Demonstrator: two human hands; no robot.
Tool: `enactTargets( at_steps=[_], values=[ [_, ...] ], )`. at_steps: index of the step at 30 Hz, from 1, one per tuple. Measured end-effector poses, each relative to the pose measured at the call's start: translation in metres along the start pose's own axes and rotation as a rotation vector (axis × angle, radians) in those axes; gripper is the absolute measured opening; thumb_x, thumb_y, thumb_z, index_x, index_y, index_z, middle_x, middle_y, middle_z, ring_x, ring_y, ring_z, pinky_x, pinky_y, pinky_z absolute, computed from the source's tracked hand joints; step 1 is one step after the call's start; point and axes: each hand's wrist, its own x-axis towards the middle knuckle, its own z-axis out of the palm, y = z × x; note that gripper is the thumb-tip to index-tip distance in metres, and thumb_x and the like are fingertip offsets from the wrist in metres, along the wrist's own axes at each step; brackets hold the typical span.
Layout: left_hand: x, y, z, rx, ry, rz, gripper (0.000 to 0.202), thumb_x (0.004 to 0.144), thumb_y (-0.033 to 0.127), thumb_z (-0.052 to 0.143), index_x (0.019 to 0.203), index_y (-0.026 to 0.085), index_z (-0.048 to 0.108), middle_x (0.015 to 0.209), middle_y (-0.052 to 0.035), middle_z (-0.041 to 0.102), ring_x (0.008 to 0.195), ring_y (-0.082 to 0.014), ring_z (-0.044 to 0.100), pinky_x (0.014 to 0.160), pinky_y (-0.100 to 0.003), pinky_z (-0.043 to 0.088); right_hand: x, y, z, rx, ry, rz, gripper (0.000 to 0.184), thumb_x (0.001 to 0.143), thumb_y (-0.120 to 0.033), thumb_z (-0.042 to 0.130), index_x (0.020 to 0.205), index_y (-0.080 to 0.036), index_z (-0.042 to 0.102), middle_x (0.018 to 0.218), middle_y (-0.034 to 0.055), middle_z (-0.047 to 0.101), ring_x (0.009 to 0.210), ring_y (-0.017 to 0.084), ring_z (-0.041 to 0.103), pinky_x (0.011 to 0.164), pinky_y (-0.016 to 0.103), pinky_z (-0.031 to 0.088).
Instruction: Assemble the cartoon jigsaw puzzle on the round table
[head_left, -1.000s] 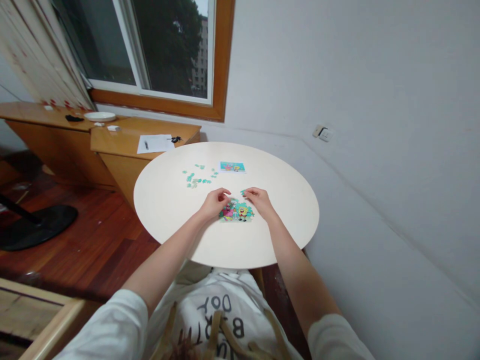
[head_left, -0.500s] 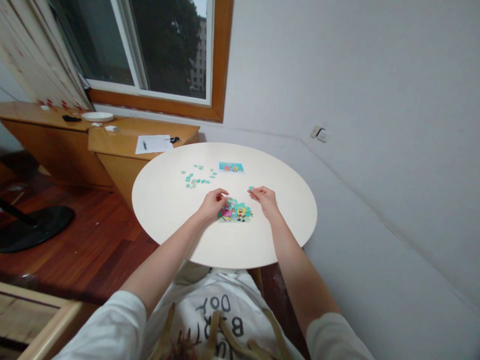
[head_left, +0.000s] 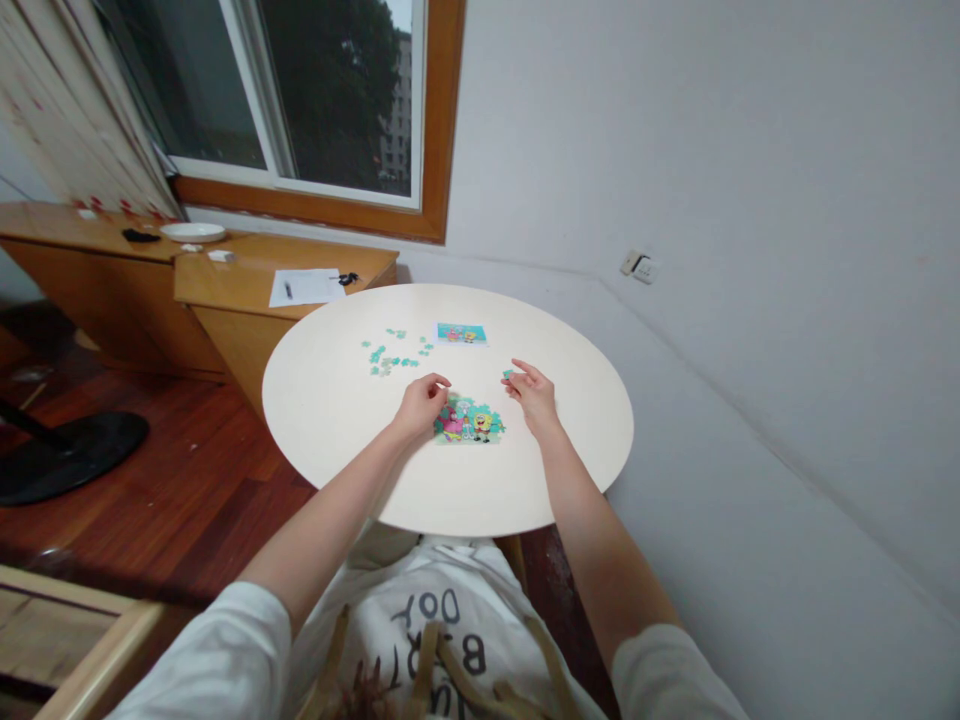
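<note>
My view from the head camera: the thumb and forefinger of the right hand point(head_left: 534, 398) pinch a small teal puzzle piece point(head_left: 508, 375), with the other fingers spread loosely behind it. A second ago that piece hovered at the top edge of the partly built puzzle point(head_left: 471, 422). It has since drifted to the right and now sits clear of the picture, above bare tabletop, so it has not been set in.

The left hand point(head_left: 421, 402) has hardly moved. Its fingers are curled shut, tips resting at the puzzle's upper left corner. I cannot make out whether they pin a piece there.

The puzzle lies flat near the front of the round white table point(head_left: 570, 470), between the two hands. Farther back, well apart from both hands, lie the loose pieces point(head_left: 386, 358) in a scatter and, just right of them, a small reference picture point(head_left: 460, 333). Beyond the table's far left edge is a wooden cabinet point(head_left: 225, 320) with a sheet of paper point(head_left: 306, 287) on it.
</note>
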Motion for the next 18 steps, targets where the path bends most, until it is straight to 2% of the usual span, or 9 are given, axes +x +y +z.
enactTargets(
  at_steps=[8, 18],
  values=[
    [0.006, -0.002, -0.003, -0.012, 0.112, -0.020, 0.010, 0.070, 0.015, 0.052, 0.073, 0.019, 0.060, 0.048, 0.0045, 0.050, 0.047, -0.0120, 0.049, 0.050, -0.025, 0.035, -0.001, 0.002, 0.004, -0.087, -0.047, -0.022, 0.041, 0.057, -0.044, 0.072, 0.089, -0.019, 0.067, 0.077, 0.0040, 0.069, 0.074, 0.017, 0.066, 0.058, 0.026, 0.045],
    [0.003, 0.004, -0.003, -0.033, 0.086, 0.000, 0.006, 0.070, 0.018, 0.057, 0.073, 0.019, 0.062, 0.048, 0.0051, 0.049, 0.047, -0.0100, 0.045, 0.049, -0.024, 0.033, -0.009, -0.003, 0.016, -0.110, -0.197, -0.027, 0.039, 0.056, -0.043, 0.076, 0.087, -0.019, 0.071, 0.075, 0.0036, 0.071, 0.070, 0.015, 0.065, 0.060, 0.026, 0.048]
  ],
)
